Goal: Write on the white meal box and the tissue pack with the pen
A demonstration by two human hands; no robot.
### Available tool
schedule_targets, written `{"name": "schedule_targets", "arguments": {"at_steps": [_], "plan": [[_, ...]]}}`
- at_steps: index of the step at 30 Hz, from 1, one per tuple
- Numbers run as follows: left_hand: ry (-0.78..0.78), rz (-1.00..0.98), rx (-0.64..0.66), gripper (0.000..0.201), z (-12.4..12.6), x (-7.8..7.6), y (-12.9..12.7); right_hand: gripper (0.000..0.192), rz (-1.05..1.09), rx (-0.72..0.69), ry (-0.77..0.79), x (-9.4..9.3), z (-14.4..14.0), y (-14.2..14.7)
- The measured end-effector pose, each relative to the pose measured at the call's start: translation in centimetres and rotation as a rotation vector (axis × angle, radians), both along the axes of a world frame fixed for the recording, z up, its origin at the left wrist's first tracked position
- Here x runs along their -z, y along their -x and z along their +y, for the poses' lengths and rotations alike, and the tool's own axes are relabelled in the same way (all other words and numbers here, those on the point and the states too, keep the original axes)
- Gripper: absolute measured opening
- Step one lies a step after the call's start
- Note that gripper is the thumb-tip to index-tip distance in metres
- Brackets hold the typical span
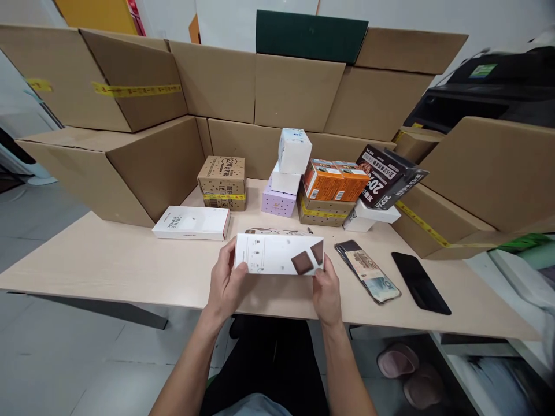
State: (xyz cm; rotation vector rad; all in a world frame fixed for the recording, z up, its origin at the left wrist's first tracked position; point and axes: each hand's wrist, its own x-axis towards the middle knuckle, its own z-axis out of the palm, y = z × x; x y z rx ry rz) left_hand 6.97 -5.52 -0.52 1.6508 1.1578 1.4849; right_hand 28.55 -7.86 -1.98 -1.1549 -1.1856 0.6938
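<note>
Both hands hold a flat white product box [277, 253] with brown squares printed on its face, just above the front of the pale wooden table [108, 263]. My left hand [226, 283] grips its left end, thumb on the face. My right hand [326, 292] grips its right end. The box is level, with its long side running left to right.
A white power-bank box [191, 222] lies to the left. Behind stand a brown carton [222, 182], a lilac box [278, 201], white boxes [293, 150], orange cartons [335, 180] and a black box [385, 174]. Two phones [367, 270] [420, 283] lie at right. Big cardboard boxes [130, 167] ring the table.
</note>
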Motion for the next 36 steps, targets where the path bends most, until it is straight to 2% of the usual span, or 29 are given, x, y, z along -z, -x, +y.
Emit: {"name": "schedule_targets", "arguments": {"at_steps": [4,8,15,19,21,23,25,28,30,33,36], "plan": [[0.021,-0.068,0.103,0.053,-1.0,2.0,0.5,0.058,0.171,-0.083,0.052,1.6,-1.3,-0.5],[0.015,-0.125,0.117,0.039,-1.6,2.7,0.6,0.059,0.135,-0.041,0.126,2.5,-2.2,-0.5],[0.07,-0.06,-0.054,0.037,-2.1,2.5,-0.6,0.056,-0.048,0.054,0.186,2.4,-2.7,-0.2],[0.068,-0.043,-0.063,0.039,-1.6,2.5,-0.5,0.054,-0.039,0.025,0.152,2.2,-2.9,-0.3],[0.092,0.011,-0.055,0.04,-0.7,2.3,0.2,0.045,-0.019,-0.026,0.108,2.3,-3.4,-0.5],[0.132,0.114,-0.076,0.043,0.5,1.7,1.1,0.024,0.002,-0.059,0.067,2.4,-3.8,-0.8],[0.148,0.196,-0.153,0.048,1.3,1.0,1.9,0.02,0.003,-0.003,0.035,2.4,-3.9,-1.0],[0.135,0.25,-0.29,0.053,1.0,0.0,2.3,0.02,-0.039,0.199,-0.01,1.7,-2.9,-1.1],[0.179,0.285,-0.306,0.055,-0.1,-0.3,1.9,0.023,-0.124,0.289,-0.034,0.9,-1.4,-1.1],[0.247,0.315,-0.245,0.063,-1.4,0.0,0.7,0.043,-0.306,0.238,0.019,-0.3,1.0,-0.9],[0.204,0.249,-0.145,0.071,-0.9,0.7,-0.2,0.048,-0.414,0.13,0.09,-0.7,1.8,-0.4]]}}
